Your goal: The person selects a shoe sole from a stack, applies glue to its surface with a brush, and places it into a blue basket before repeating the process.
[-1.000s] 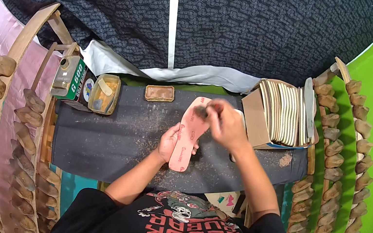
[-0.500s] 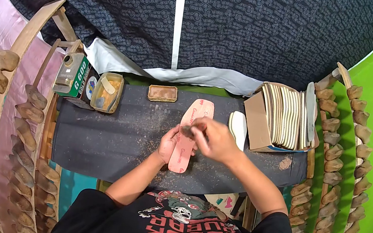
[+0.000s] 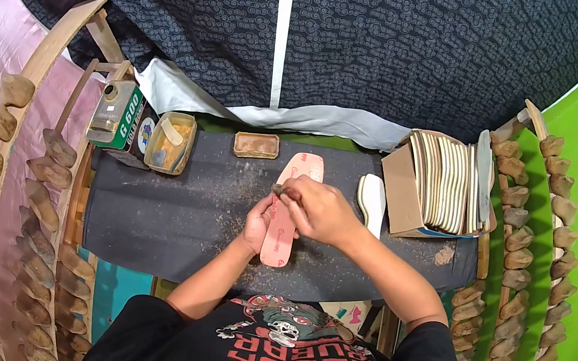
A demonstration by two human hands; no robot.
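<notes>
A pink, sole-shaped board (image 3: 280, 236) with red printing is held nearly upright over the dark table, its top leaning slightly right. Wrapped round its left edge and underside is my left hand (image 3: 258, 226), with the thumb along the edge. My right hand (image 3: 322, 213) is closed over the board's middle, pinching a small dark lump (image 3: 280, 190) near the left edge. What the lump is made of is too small to tell. To the right, a white sole (image 3: 371, 202) lies beside the cardboard box.
The dark tabletop (image 3: 146, 214) bears scattered crumbs. At its back stand a green glue can (image 3: 117, 113), an open tub (image 3: 170, 145) and a brown block (image 3: 256, 145). A box (image 3: 403, 192) of upright soles is at right. Racks of wooden shoe lasts (image 3: 50, 171) flank both sides.
My right hand and the small lump have moved left and slightly up, to the board's left edge. The whole view has shifted slightly.
</notes>
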